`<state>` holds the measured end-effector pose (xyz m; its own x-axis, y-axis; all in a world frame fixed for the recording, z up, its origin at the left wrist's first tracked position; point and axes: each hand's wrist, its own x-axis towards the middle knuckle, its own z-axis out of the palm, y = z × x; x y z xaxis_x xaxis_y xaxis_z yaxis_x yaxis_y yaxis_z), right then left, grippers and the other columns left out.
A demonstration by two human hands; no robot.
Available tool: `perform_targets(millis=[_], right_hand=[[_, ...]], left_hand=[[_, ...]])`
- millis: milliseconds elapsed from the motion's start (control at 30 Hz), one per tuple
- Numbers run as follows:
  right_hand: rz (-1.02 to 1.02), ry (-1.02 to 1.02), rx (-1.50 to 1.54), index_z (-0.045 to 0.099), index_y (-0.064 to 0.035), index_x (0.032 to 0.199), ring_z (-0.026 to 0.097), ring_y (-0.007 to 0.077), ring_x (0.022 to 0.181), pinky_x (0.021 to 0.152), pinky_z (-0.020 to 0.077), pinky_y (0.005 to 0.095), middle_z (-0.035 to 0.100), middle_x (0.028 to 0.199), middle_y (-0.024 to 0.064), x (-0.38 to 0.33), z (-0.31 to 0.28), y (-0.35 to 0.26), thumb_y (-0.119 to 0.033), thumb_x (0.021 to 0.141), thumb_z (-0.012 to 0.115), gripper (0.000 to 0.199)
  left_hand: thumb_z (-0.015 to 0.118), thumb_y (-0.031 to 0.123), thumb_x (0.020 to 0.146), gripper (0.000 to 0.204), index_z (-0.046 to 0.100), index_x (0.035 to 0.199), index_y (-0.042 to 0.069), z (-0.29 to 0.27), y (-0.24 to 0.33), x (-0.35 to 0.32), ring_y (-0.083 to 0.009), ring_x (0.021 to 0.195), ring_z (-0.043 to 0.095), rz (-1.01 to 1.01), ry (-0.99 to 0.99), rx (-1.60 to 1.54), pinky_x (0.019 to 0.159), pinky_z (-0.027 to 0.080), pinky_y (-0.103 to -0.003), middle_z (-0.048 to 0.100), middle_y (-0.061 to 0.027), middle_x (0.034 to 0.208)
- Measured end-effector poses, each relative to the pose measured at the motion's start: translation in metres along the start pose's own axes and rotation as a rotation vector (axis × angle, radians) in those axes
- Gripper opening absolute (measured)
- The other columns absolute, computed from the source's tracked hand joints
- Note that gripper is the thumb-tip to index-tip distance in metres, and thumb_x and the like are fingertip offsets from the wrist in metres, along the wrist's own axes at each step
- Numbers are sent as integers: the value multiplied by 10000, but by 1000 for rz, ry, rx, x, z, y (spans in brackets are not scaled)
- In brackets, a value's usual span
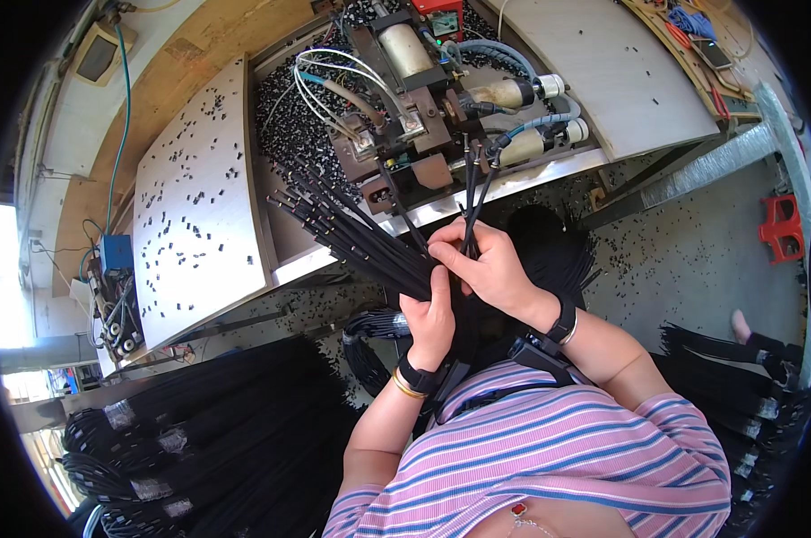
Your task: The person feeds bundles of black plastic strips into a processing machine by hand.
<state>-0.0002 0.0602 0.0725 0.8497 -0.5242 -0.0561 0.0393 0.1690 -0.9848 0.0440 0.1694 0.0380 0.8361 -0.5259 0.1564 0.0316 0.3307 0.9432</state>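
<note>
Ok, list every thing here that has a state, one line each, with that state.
Left hand: closed around the black cable bundle.
Right hand: pinching a few cables, raised toward the machine.
Black cable bundle: fanned out up-left, ends free.
Taped cable bundles: tied, piled at lower left.
Small black pieces: scattered loose over the panel.

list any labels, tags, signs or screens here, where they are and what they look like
Tape bands: silvery-grey wraps around the black cable bundles, lower left.
More tape bands: same grey wraps on bundles at the right edge.
Phone: flat dark slab on the bench, top right, screen dark.
No signs visible.
</note>
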Motion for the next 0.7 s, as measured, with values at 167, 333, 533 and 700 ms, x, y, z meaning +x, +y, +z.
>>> perform_targets(millis=[167, 333, 533, 700], right_hand=[[-24, -9, 7, 641, -14, 934, 499, 39, 494, 437, 377, 183, 590, 716, -15, 1, -4, 6, -119, 880, 633, 118], [-117, -53, -144, 638, -6, 938, 535, 50, 570, 515, 417, 192, 598, 710, -6, -3, -12, 5, -119, 870, 647, 132], [-238, -123, -235, 654, -16, 933, 542, 66, 600, 557, 427, 245, 620, 689, 30, -6, -17, 15, -141, 843, 679, 156], [-454, -55, -393, 655, -15, 926, 558, 67, 614, 574, 444, 246, 641, 703, 27, 3, -11, 13, -140, 845, 676, 151]], left_hand=[[531, 34, 926, 164, 591, 1066, -26, -4, -1, 3, -89, 878, 568, -1, -6, 67, 764, 450, -233, 621, -27, 989], [510, 35, 928, 152, 584, 1048, -22, -5, 0, 8, -104, 880, 566, -22, 52, 91, 781, 448, -246, 609, -43, 995], [488, 39, 930, 144, 570, 1034, -17, -3, 8, 10, -132, 904, 554, -84, 51, -39, 832, 434, -269, 589, -64, 988], [480, 60, 938, 131, 566, 1010, -8, -4, 11, 19, -140, 885, 552, 3, 89, -57, 813, 436, -266, 582, -59, 962]])
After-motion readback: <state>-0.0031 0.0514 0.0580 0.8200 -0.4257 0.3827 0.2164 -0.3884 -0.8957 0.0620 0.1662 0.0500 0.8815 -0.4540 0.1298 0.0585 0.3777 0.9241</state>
